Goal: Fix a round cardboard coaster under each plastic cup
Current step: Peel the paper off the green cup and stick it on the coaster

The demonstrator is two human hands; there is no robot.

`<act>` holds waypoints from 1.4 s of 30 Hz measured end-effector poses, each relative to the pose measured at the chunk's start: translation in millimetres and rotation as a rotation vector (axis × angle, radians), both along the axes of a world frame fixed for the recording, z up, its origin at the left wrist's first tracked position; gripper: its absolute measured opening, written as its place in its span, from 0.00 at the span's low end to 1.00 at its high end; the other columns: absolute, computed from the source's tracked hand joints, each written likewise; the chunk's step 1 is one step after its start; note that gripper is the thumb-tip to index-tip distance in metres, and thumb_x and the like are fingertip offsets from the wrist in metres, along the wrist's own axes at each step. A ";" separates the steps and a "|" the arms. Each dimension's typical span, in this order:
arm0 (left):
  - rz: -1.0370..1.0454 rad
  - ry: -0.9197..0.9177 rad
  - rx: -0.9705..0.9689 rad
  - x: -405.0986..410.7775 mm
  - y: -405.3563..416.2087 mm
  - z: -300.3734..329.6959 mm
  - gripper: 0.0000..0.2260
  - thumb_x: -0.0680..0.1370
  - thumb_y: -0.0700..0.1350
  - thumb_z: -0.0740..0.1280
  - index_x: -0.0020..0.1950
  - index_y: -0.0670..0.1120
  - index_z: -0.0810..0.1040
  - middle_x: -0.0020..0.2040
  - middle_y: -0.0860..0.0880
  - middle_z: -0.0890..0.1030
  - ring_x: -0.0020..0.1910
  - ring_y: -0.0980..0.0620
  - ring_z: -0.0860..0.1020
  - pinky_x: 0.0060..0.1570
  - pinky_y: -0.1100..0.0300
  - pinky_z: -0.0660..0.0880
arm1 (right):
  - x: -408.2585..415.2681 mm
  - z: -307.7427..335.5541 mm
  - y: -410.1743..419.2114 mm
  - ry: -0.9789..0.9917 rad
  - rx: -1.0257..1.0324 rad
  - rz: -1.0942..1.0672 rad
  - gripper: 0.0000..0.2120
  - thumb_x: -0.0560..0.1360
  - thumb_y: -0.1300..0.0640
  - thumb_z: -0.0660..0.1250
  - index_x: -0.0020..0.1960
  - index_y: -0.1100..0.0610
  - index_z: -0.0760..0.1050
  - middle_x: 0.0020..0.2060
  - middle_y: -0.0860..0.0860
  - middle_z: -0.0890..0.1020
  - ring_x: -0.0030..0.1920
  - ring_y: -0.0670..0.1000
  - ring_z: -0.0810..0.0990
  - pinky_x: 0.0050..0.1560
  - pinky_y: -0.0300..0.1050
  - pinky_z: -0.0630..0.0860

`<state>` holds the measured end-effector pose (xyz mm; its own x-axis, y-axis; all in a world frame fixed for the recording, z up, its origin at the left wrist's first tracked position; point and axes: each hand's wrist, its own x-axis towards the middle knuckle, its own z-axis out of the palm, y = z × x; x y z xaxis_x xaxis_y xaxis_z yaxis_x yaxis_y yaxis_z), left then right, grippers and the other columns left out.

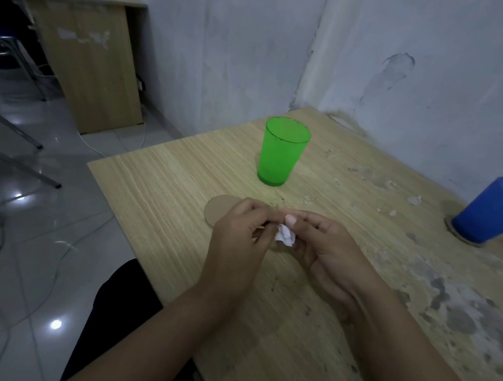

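- The counter (186,171) is light wood. Its left edge runs from the far corner by the wall down to the near side, and the shiny floor (33,234) is right past that edge.
- The far edge of the counter sits against the white wall (431,69). The right part of the top is scratched and patchy.
- There is bare wood between the hands and the left edge, and more bare wood on the near side, by the arms.
- The left hand (238,237) is over the middle of the counter. Its fingers are curled in, and the fingertips pinch a small crumpled white scrap (285,235).
- The right hand (323,249) is just beside it, touching it. Its thumb and fingers also curl round the same white scrap, so both hands hold it together.
- A round cardboard coaster (217,210) lies flat on the counter, partly hidden under the left hand. Nothing stands on it.
- A green cup (282,151) stands upright near the far edge, just past the coaster and not touching it. It looks see-through, and I see nothing in it.
- A blue cup (493,210) stands by the right edge, mouth down. It sits on another brown ring (461,239) that peeks out below it.
- Another wooden desk (83,59) stands across the floor, well apart, with papers on top.
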<state>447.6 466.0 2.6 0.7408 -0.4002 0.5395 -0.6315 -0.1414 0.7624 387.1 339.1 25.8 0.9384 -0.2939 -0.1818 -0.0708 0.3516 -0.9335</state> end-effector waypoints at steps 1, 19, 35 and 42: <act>0.003 -0.041 0.018 0.3 -0.2 -1.6 0.08 0.73 0.35 0.67 0.47 0.45 0.83 0.43 0.55 0.78 0.44 0.68 0.74 0.43 0.75 0.70 | 0.3 -0.2 -1.3 -0.002 0.035 -0.011 0.16 0.67 0.62 0.68 0.53 0.68 0.78 0.45 0.60 0.84 0.44 0.53 0.83 0.46 0.41 0.81; -0.164 -0.272 0.587 -12.1 13.6 -24.9 0.18 0.76 0.49 0.55 0.59 0.45 0.80 0.58 0.48 0.80 0.60 0.52 0.77 0.59 0.62 0.71 | 45.1 -16.8 -33.0 0.096 -1.140 -0.488 0.05 0.70 0.63 0.69 0.44 0.56 0.83 0.35 0.48 0.82 0.35 0.40 0.77 0.36 0.31 0.71; -0.188 -0.266 0.599 -6.0 8.3 -27.1 0.18 0.76 0.48 0.54 0.58 0.45 0.77 0.58 0.48 0.78 0.60 0.51 0.74 0.60 0.59 0.70 | 63.5 -23.1 -9.0 -0.147 -1.547 -0.038 0.08 0.67 0.68 0.68 0.43 0.61 0.84 0.41 0.56 0.86 0.44 0.56 0.83 0.47 0.40 0.72; -0.137 -0.299 0.588 -8.2 11.2 -25.1 0.17 0.75 0.47 0.56 0.57 0.44 0.80 0.57 0.47 0.81 0.58 0.50 0.77 0.59 0.63 0.68 | 28.7 -9.8 -29.5 -0.174 -1.588 0.196 0.12 0.71 0.55 0.63 0.43 0.58 0.84 0.39 0.54 0.85 0.41 0.52 0.83 0.45 0.42 0.77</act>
